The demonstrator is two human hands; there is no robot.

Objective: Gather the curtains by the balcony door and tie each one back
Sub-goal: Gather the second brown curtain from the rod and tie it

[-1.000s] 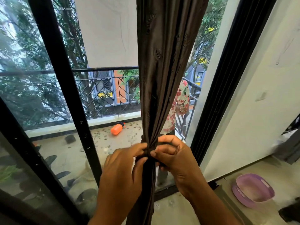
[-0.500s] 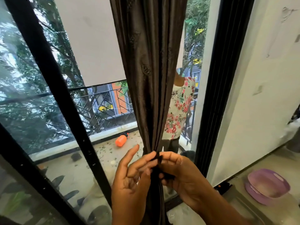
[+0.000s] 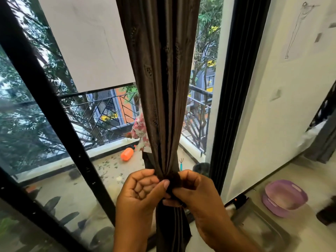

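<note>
We have pulled the tie (image 3: 173,179) snug: left hand (image 3: 140,193) and right hand (image 3: 196,193) fingers now pinch it around the gathered curtain (image 3: 161,88), nearly secured.

We see the brown curtain (image 3: 160,88) gathered into a narrow bunch. Our left hand (image 3: 143,193) and right hand (image 3: 196,195) pinch the dark tie band (image 3: 172,180) wrapped around it, before the balcony door frame (image 3: 234,88).

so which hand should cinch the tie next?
Probably right: the right hand already pinches the dark tie wrapped round the gathered curtain. The left hand, fingers curled, only steadies the bunch beside it.
</note>
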